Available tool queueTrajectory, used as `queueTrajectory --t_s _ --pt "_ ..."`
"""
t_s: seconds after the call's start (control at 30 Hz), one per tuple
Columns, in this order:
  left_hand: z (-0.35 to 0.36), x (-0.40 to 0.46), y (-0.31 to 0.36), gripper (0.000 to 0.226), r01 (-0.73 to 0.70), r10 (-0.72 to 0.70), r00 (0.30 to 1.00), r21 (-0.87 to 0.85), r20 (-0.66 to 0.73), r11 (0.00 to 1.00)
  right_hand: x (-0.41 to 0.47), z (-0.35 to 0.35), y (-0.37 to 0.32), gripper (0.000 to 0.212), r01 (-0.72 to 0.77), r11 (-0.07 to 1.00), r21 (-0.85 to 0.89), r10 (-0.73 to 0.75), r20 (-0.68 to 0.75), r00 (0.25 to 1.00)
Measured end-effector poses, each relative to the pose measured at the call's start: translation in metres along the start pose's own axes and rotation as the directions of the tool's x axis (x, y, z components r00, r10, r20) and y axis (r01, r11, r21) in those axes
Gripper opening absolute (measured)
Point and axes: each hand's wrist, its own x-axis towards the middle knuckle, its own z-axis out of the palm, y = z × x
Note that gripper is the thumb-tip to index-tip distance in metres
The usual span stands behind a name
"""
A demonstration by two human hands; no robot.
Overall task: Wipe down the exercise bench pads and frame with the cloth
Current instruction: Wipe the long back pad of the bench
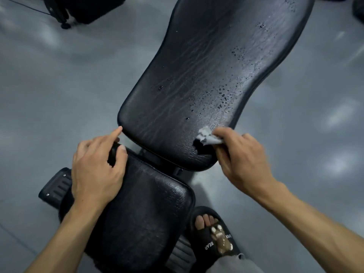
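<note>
- Our right hand point(242, 154) has its fingers curled round a small crumpled grey cloth point(208, 137), pressing it on the near end of the back pad point(197, 85), at about four o'clock of that pad's lower part.
- Our left hand point(96, 170) rests on the far left corner of the seat pad point(149, 209); its fingers are loosely bent over the pad's edge, and the forefinger points straight toward one o'clock, nearly at the back pad's corner.
- The back pad runs off toward one o'clock, with water droplets scattered down its right side.
- A black ribbed frame foot point(57, 186) shows at nine o'clock of the seat pad.
- Our foot in a black slipper point(214, 235) stands on the grey floor point(59, 85) at four o'clock of the seat.
</note>
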Motion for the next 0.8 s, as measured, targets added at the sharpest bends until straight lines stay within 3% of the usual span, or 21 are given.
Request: queueTrajectory --t_s 0.07,0.13,0.2,0.27,0.4,0.5,0.63,0.8 --pt "0.001 0.000 0.001 0.048 -0.003 0.003 1.000 0.010 -0.004 1.000 -0.016 0.001 -0.001 0.020 -0.065 0.993 0.098 0.063 0.023 0.998" --pt "0.000 -0.001 0.004 0.048 -0.041 0.042 0.999 0.038 -0.025 0.998 -0.023 -0.002 0.009 0.013 -0.289 0.932 0.217 0.293 0.012 0.956" --pt "-0.003 -0.003 0.008 0.046 -0.136 0.141 0.989 0.085 -0.055 0.987 -0.021 -0.005 0.023 0.005 -0.504 0.785 0.361 0.540 0.001 0.842" --pt "-0.006 -0.004 0.017 0.044 -0.265 0.271 0.961 0.093 -0.055 0.960 -0.015 -0.005 0.037 0.010 -0.604 0.655 0.454 0.675 0.008 0.738" --pt "-0.003 0.000 0.066 0.040 -0.520 0.520 0.854 0.008 0.022 0.854 0.011 -0.008 0.062 0.010 -0.590 0.580 0.562 0.718 -0.011 0.696" --pt "0.014 0.003 0.091 0.039 -0.607 0.606 0.790 -0.020 0.098 0.794 0.028 -0.010 0.075 0.011 -0.562 0.577 0.593 0.721 -0.045 0.692" --pt "0.032 -0.005 0.088 0.039 -0.594 0.588 0.800 0.016 0.121 0.804 0.032 0.001 0.073 0.012 -0.509 0.568 0.647 0.656 0.017 0.754" --pt "0.035 -0.008 0.090 0.038 -0.591 0.584 0.804 0.040 0.112 0.806 -0.007 0.004 0.028 0.015 -0.430 0.368 0.825 0.618 0.129 0.775"
